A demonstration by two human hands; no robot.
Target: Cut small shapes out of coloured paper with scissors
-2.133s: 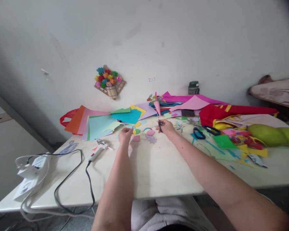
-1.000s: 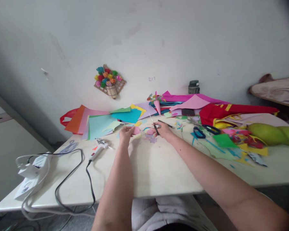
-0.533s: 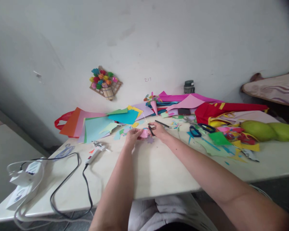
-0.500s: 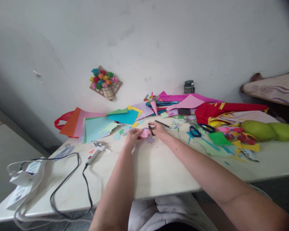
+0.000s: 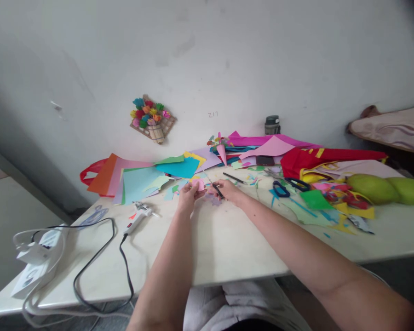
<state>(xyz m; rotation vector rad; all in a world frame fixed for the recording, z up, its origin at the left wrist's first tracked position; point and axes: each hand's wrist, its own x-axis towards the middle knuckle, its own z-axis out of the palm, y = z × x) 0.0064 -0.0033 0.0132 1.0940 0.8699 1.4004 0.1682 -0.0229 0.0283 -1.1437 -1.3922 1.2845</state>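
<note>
My left hand point(image 5: 187, 193) is closed, pinching a small pink paper piece point(image 5: 199, 184) just above the white table point(image 5: 224, 243). My right hand point(image 5: 227, 190) is closed round small scissors point(image 5: 214, 186) whose thin blades point up-left toward the pink piece. The two hands are close together near the table's middle. A purple star-shaped cutout point(image 5: 214, 199) lies on the table right below them.
Coloured paper sheets point(image 5: 145, 177) fan out at back left, with a glue gun point(image 5: 137, 217) and its black cable point(image 5: 100, 257). Blue-handled scissors point(image 5: 286, 187), paper scraps, a red bag point(image 5: 313, 161) and green fruit point(image 5: 386, 189) lie right. A phone point(image 5: 265, 160) and a dark jar point(image 5: 272, 125) stand behind.
My left hand took the pink piece from the table and raised it. My right hand lowered the scissors leftward until the blades met the piece.
</note>
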